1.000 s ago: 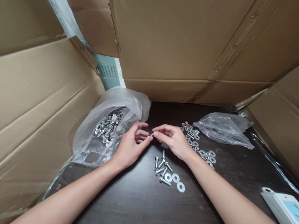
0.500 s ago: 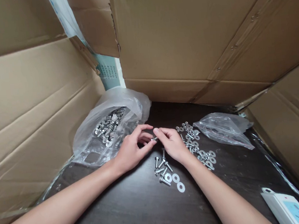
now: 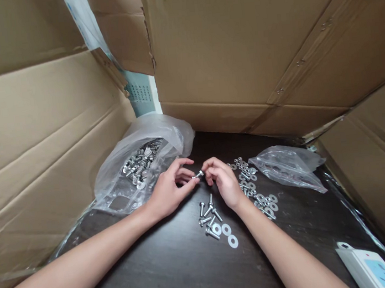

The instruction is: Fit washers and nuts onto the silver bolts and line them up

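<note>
Holding bolt (image 3: 200,174) in narrow pinch: left hand (image 3: 170,187). Right hand (image 3: 227,185), fingers curled, just beside (grip there: cannot tell). Below, loose bolts (image 3: 217,215), three washers (image 3: 229,230) on dark table (image 3: 157,267).

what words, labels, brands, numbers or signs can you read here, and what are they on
No text can be read for certain.
Teal panel at the back: rows of dark characters, too small and blurred to read.
Pale strip at upper left: faint blue marks, too blurred to read.
Power strip: no lettering can be made out.
Loose bolts: no marking can be made out.
</note>
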{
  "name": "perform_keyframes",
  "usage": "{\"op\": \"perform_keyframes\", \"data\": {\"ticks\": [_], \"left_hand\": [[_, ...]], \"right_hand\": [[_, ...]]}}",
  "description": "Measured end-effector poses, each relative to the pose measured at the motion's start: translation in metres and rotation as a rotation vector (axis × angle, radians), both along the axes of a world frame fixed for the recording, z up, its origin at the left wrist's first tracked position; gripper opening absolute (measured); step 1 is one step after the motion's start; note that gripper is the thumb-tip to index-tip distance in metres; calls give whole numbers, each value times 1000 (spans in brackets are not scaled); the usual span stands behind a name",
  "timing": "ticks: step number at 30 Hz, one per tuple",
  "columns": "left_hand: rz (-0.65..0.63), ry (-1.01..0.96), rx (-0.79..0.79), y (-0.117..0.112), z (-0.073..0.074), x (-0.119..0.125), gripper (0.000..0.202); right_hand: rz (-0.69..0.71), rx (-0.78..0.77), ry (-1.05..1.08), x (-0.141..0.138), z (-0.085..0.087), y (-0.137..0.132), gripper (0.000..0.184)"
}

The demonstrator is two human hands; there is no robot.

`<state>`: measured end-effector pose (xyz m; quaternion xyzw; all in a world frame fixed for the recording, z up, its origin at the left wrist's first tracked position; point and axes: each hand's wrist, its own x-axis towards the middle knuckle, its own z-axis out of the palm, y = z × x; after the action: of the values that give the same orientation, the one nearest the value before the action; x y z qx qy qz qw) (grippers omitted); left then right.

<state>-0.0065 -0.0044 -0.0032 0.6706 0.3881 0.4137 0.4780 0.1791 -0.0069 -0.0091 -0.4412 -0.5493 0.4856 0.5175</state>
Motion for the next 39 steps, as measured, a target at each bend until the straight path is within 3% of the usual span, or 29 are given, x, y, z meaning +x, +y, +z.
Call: {"op": "perform_keyframes", "data": {"ticks": [4,10,13,17,25,29,33,39], "left_hand": [[4,-11,-14,0,-1,1,41],[38,7,-10,0,1,1,39],[28,18,-14,0,3,1,39],[23,9,-13,-1,2,1,39],[39,6,-1,-1,0,0,38],[23,0,-5,0,0,0,39],[24,-1,2,0,-1,0,38],[12,5,15,-2,1,1,38]], "right_hand": [[28,-56,68,1,-2,2,29],[-13,-45,14,1,-3,1,26],[-36,-39,34,0,-1,1,14],[-1,-55,77,0,-1,2,30],[-27,-50,6,2,-2,1,17],[2,-66,67,1,2,1,33],[12,-71,-9,2,1,1,17],[-28,-56,-39,0,4,0,13]]}}
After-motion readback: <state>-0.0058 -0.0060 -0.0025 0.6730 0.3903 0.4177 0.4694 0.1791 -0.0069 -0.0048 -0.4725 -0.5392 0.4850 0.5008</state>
